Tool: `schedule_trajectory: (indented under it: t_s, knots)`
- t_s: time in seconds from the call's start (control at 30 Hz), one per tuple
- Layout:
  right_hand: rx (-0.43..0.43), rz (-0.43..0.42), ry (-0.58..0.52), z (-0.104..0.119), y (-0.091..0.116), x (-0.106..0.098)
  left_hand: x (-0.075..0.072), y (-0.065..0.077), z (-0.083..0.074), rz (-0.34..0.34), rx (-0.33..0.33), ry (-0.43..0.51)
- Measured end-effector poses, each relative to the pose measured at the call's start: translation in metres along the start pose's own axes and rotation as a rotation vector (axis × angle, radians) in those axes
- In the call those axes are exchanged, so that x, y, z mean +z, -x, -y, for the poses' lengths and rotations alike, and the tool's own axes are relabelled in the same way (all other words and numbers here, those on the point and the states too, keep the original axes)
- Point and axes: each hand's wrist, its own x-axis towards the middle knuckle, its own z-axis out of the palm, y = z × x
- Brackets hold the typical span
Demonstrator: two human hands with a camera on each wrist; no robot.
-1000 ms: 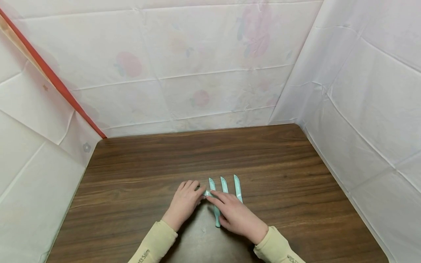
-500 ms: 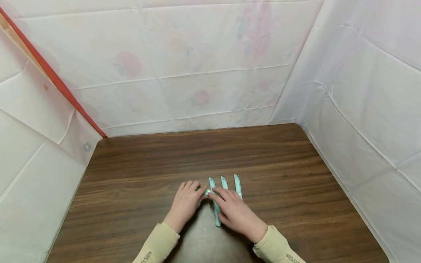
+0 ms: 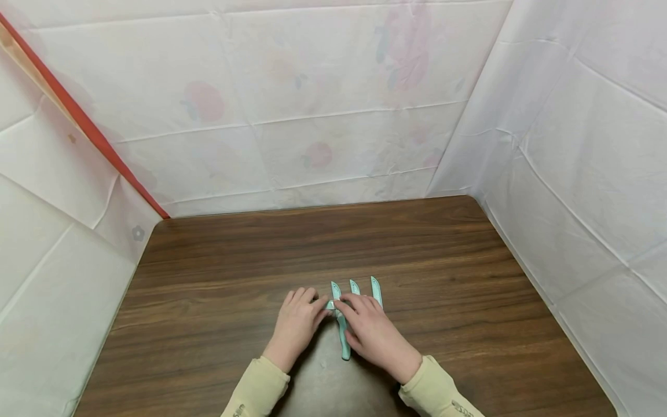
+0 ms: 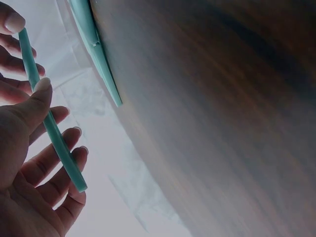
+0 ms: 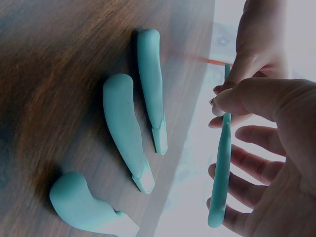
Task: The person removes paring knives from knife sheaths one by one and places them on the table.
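Note:
My left hand (image 3: 294, 324) and right hand (image 3: 377, 339) meet over the table, pinching one slim teal knife (image 5: 220, 187) between thumbs and fingers. It is a small fruit knife with what looks like a matching blade cover. The left wrist view shows it edge-on, the left thumb pressed on its middle and a thumb of the right hand at the upper end. Three similar teal knives lie side by side beneath and beyond: the left one (image 3: 344, 341), the middle one (image 3: 355, 286) and the right one (image 3: 376, 289). My right hand hides parts of these in the head view.
The knives lie on a dark brown wooden table (image 3: 234, 255). White patterned sheeting (image 3: 323, 87) rises behind it and at both sides. A red strip (image 3: 88, 127) runs down the back left corner.
Both hands stay close together, with the left hand and the held knife shifting slightly right. The fingers of the right hand have drawn in a little. The three lying knives have not moved.

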Motion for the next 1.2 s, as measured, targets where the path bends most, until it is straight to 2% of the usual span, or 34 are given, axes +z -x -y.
schedule_trajectory:
  t_s: [0.37, 1.2]
  knots:
    - [0.023, 0.006, 0.010, 0.000, -0.001, 0.002, 0.001, 0.002, -0.004, -0.008, -0.020, 0.001]
    - [0.113, -0.085, -0.023, -0.003, -0.005, 0.004, 0.001, 0.003, -0.015, -0.030, -0.012, 0.024]
